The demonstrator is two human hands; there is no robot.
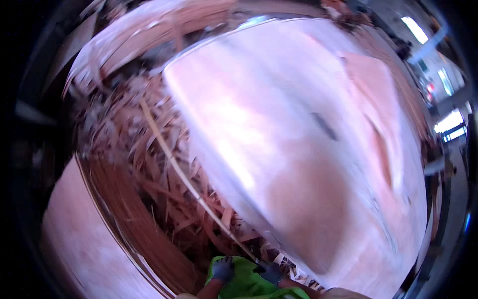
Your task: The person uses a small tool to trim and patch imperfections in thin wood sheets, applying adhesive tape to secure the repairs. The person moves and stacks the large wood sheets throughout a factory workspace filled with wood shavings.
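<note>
Both my hands are at the lower edge, in dark greyish gloves, with a bright green garment point(244, 280) between them. My right hand point(270, 272) is closed round the near end of a long thin stick point(186, 182), which looks like bamboo. That stick slants away to the far left over a heap of torn wood veneer strips point(154, 127). My left hand point(222, 269) lies against the green garment, its fingers loosely apart; blur softens their outline. Just right of my hands rises a tall stack of pale veneer sheets point(279, 114).
Another veneer stack point(89, 239) stands at the lower left, its layered edge point(142, 219) facing the strips. More sheets point(144, 32) lie at the far left. A loose, lifted flap point(373, 94) sticks up on the right stack. Bright windows point(449, 121) show at the far right.
</note>
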